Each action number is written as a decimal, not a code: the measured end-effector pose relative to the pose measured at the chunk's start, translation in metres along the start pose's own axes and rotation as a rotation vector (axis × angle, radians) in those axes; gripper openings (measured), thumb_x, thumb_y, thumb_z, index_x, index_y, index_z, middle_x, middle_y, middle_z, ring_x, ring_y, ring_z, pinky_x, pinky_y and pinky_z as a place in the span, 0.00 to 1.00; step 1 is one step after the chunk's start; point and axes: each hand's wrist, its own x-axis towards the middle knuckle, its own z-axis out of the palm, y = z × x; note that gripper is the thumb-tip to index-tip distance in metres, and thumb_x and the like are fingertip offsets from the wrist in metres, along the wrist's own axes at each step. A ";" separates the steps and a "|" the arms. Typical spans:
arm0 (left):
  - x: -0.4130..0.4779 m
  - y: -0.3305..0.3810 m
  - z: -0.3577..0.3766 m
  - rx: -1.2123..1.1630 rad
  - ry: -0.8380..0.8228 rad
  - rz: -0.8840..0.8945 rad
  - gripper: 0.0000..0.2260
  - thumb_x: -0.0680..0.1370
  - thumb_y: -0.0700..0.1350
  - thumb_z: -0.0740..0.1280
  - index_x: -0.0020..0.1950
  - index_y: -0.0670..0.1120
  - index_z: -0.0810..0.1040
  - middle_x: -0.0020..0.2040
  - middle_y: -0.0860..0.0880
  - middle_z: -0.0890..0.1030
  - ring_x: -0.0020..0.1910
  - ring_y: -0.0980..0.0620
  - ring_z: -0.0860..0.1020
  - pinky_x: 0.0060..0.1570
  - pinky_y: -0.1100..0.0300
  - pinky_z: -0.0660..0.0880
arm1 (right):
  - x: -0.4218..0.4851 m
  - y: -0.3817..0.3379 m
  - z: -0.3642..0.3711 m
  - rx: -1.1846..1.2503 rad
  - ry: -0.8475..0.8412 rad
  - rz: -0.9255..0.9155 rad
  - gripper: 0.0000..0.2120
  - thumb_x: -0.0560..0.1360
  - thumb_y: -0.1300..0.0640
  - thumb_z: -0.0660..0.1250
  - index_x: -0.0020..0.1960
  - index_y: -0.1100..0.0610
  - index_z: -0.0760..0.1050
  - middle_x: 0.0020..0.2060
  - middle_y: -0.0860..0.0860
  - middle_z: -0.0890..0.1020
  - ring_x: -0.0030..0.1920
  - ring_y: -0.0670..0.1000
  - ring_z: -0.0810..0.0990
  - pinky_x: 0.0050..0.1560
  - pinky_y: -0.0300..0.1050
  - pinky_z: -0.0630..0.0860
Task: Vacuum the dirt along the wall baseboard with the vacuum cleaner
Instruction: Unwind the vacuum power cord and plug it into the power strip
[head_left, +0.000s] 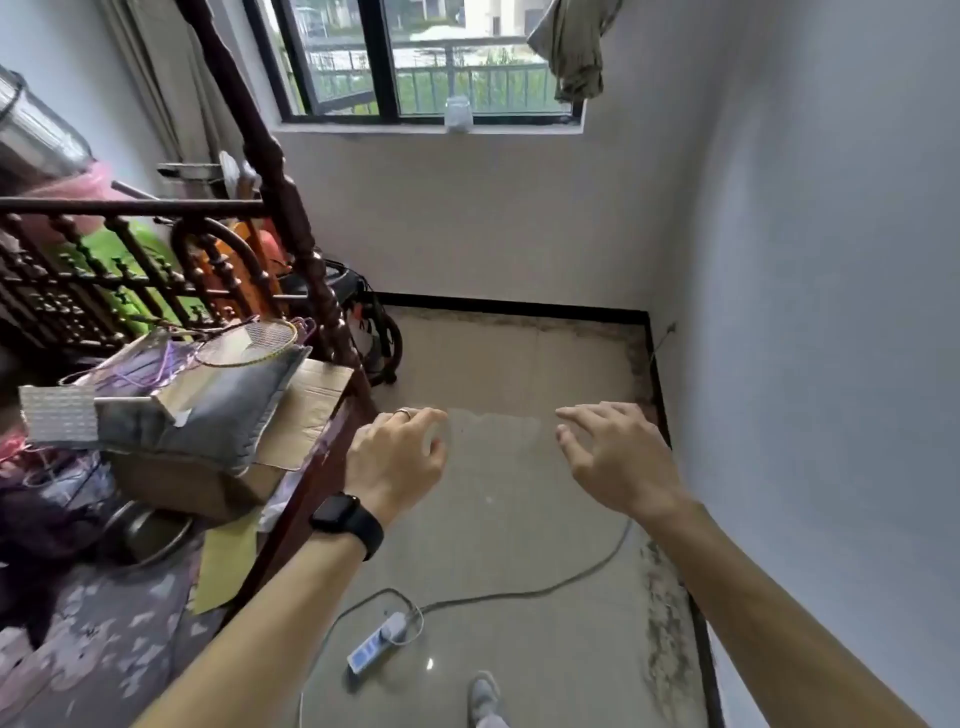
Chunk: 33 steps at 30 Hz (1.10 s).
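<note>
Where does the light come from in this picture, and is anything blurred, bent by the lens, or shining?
Head view: daylight comes from the bright window; the wide lens bends the right wall and the bed post. Head view again: the fingertips of the left hand are smeared, the right hand is sharper, and a small glare spot shines on the floor near the power strip.

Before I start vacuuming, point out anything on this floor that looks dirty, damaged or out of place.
Dark, blotchy grime lines the floor along the right-hand baseboard and continues along the far one under the window. A power strip and its grey cable lie loose across the open floor, near a shoe.
</note>
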 end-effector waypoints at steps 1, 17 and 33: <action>0.020 -0.003 0.005 -0.021 -0.015 0.016 0.16 0.76 0.50 0.65 0.63 0.58 0.78 0.61 0.54 0.81 0.60 0.48 0.77 0.58 0.53 0.70 | 0.018 0.002 0.004 0.006 0.004 -0.010 0.18 0.83 0.43 0.59 0.70 0.44 0.77 0.67 0.41 0.80 0.72 0.51 0.69 0.69 0.50 0.67; 0.344 -0.028 0.090 -0.020 -0.137 -0.061 0.18 0.77 0.49 0.63 0.67 0.57 0.76 0.64 0.53 0.79 0.63 0.49 0.75 0.61 0.54 0.69 | 0.342 0.059 0.054 0.022 -0.084 0.062 0.17 0.83 0.45 0.61 0.70 0.44 0.77 0.67 0.42 0.79 0.72 0.50 0.68 0.69 0.50 0.67; 0.645 -0.106 0.105 0.063 0.071 -0.447 0.16 0.77 0.52 0.63 0.65 0.58 0.78 0.62 0.54 0.80 0.59 0.50 0.77 0.59 0.55 0.72 | 0.773 0.016 0.122 0.022 -0.249 -0.428 0.17 0.83 0.43 0.60 0.70 0.44 0.77 0.66 0.41 0.80 0.72 0.51 0.69 0.68 0.50 0.69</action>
